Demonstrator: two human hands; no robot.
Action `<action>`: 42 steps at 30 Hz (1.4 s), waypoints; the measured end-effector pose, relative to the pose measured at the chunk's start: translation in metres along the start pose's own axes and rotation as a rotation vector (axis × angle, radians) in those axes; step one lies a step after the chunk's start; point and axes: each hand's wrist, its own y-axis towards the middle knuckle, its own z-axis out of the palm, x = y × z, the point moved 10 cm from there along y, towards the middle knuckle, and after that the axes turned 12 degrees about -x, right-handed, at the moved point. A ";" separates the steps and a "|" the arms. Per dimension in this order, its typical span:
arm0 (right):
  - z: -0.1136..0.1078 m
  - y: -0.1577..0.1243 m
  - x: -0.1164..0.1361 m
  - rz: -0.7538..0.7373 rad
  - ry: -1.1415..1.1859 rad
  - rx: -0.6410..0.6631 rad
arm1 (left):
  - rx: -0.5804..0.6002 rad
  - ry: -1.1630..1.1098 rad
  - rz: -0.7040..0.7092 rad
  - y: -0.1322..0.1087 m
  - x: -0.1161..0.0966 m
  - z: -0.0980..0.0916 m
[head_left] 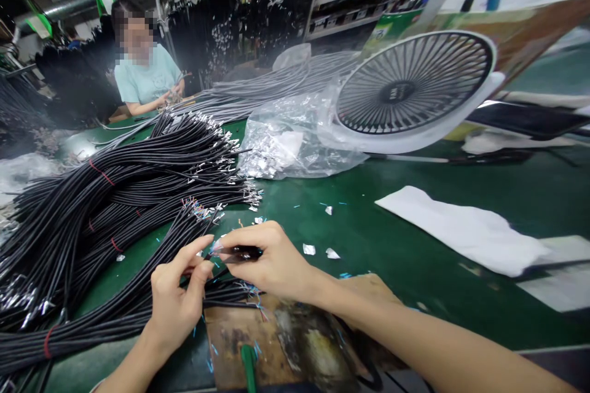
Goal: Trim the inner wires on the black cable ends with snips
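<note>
My right hand [271,261] is closed round the end of a black cable [242,253], held just above the green table [391,239]. My left hand [177,295] pinches the tip of that same cable with thumb and forefinger. Both hands meet at the cable's stripped end, beside a large heap of black cables [115,202] tied with red bands. More cable ends with coloured wires [244,291] lie under my hands.
A worn wooden board [286,344] lies at the near edge. A clear plastic bag of metal foil pieces [286,141] and a white fan [415,92] stand behind. White paper [465,230] lies right. Another person [145,70] works at the far left.
</note>
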 end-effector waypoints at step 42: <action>0.008 -0.001 0.018 -0.067 -0.072 0.080 | -0.036 -0.147 -0.175 0.004 0.008 -0.017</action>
